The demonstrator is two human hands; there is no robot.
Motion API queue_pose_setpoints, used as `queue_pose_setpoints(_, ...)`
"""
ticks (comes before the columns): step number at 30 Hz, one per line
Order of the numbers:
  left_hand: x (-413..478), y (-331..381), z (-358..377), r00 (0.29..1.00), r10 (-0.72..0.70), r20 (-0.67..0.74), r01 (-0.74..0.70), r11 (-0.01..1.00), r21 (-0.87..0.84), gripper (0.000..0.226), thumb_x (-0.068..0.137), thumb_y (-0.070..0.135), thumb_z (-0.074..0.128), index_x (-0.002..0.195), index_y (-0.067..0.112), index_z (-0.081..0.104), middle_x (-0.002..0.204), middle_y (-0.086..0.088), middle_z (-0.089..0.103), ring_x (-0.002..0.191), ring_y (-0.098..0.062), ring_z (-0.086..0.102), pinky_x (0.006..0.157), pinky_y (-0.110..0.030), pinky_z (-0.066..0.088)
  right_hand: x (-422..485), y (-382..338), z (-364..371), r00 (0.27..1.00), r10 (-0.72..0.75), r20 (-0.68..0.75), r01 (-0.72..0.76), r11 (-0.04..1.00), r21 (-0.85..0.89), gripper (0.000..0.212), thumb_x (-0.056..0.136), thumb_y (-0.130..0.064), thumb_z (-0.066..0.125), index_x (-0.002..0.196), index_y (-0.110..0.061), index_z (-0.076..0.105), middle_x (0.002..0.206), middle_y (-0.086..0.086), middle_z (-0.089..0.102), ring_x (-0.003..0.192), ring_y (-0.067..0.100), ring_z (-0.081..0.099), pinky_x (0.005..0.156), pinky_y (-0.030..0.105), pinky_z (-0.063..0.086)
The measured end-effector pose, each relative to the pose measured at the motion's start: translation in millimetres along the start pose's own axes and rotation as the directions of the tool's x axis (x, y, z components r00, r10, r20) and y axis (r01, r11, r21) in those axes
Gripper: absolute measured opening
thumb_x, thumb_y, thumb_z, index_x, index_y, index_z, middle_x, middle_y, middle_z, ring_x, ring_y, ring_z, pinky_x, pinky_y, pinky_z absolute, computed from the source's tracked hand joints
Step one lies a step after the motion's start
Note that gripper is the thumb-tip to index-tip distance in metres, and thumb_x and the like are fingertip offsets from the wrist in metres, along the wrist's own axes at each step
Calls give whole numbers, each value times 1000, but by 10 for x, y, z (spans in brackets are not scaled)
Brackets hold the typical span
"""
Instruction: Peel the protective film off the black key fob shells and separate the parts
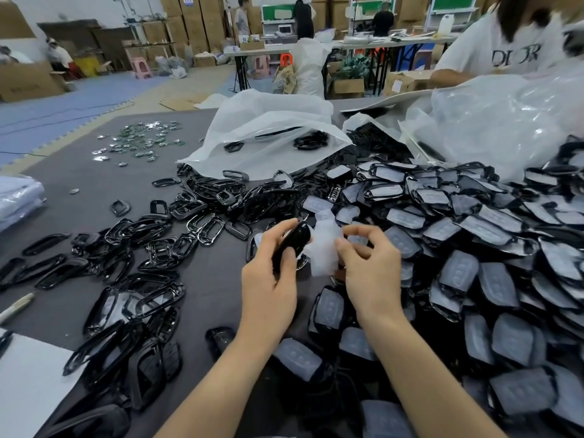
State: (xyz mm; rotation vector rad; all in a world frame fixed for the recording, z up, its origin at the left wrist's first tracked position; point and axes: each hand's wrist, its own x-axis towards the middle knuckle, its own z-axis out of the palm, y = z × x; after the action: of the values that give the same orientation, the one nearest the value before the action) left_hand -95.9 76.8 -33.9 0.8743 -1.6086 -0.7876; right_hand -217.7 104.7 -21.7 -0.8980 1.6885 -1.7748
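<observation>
Beyond the shell pile (442,222) — a "DIOR" shirt (474,39)

One held shell (295,240), one pinched film (325,251)

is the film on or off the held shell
Mostly off: the right hand pinches the film beside the bare shell that the left hand grips. Any edge attached: cannot tell.

Factory floor: stacked cartons (189,23), worktables (262,50)
</observation>
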Motion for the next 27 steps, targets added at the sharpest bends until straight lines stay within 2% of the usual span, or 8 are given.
queue_pose_setpoints(2,-15,20,-10,998,-6,55,8,1000,-30,42,92,12,47,127,32,55,111,10,70,98,-5,65,80,-17,48,-5,-17,-3,998,-60,21,61,998,-30,24,91,-7,59,91,-30,56,64,3,68,54,20,60,58,40,59)
queue_pose_setpoints(5,-13,51,-14,985,-99,138,120,981,-154,44,90,13,49,127,37,54,101,-6,73,93,-32,67,84,-45,52,-19,-49,-1,993,-98,59,101,994,-47,30,88,0,56,89,-30,55,74,4,68,68,33,65,64,51,57)
queue_pose_setpoints(6,-11,57,-14,979,-133,154,161,969,-188,44,91,11,49,126,37,54,96,-8,74,90,-39,64,82,-47,52,-26,-43,0,992,-104,78,108,993,-47,30,87,1,57,86,-29,56,76,2,68,70,32,65,66,52,56)
queue_pose_setpoints(10,26,27,-25,968,-219,127,247,925,-288,46,97,-4,45,123,33,54,95,-6,75,89,-22,69,76,-27,55,-24,-37,5,984,-118,130,124,992,-38,23,85,-2,64,83,-24,64,79,-2,69,73,16,68,71,42,59)
queue_pose_setpoints(15,48,14,-13,955,-264,133,295,887,-355,44,98,-5,39,122,28,53,91,-7,75,87,-21,71,75,-24,57,-4,-21,-35,972,-204,114,217,968,-124,29,87,-4,65,86,-32,62,75,-12,68,65,7,67,60,17,53)
queue_pose_setpoints(18,56,7,5,944,-294,150,330,842,-427,43,98,-7,38,123,24,54,92,-12,75,87,-26,72,72,-27,57,4,-24,-49,943,-306,134,332,904,-269,26,87,-2,64,95,-27,61,78,-14,66,65,4,66,59,9,48)
queue_pose_setpoints(23,95,-32,-21,920,-387,68,360,762,-539,39,94,-11,37,114,14,58,78,-13,73,70,-20,70,62,-22,55,-5,-16,-69,896,-417,155,442,792,-421,17,89,0,60,94,-17,59,70,-3,63,63,14,63,62,29,49)
queue_pose_setpoints(27,168,-80,-73,896,-442,-50,325,727,-605,34,94,-11,35,106,12,57,76,-12,72,67,-20,69,62,-24,56,57,-27,-128,936,-341,91,349,857,-378,23,90,-2,61,86,-24,55,74,-9,62,64,9,66,61,27,55)
